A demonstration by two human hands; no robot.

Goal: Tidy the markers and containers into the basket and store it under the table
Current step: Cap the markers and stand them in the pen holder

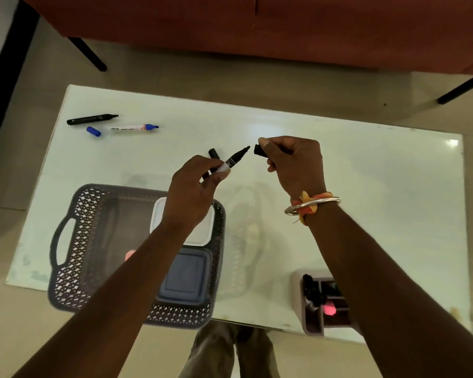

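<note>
My left hand point(191, 192) grips an uncapped black marker point(235, 158), tip pointing up-right. A short gap away, my right hand point(295, 162) pinches its black cap point(258, 149). Another black cap point(214, 153) lies on the table just behind my left hand. At the far left lie a black marker point(92, 119), an uncapped blue marker point(134, 128) and a loose blue cap point(93, 131). The dark lattice basket point(74, 249) stands at the near left with a white-lidded container point(202, 233) and a blue-lidded container point(186, 276) inside.
A pink organiser point(311, 320) with markers stands at the near right table edge, partly behind my right forearm. The white table point(366, 170) has a red sofa point(257, 25) beyond it. My legs show below the near edge.
</note>
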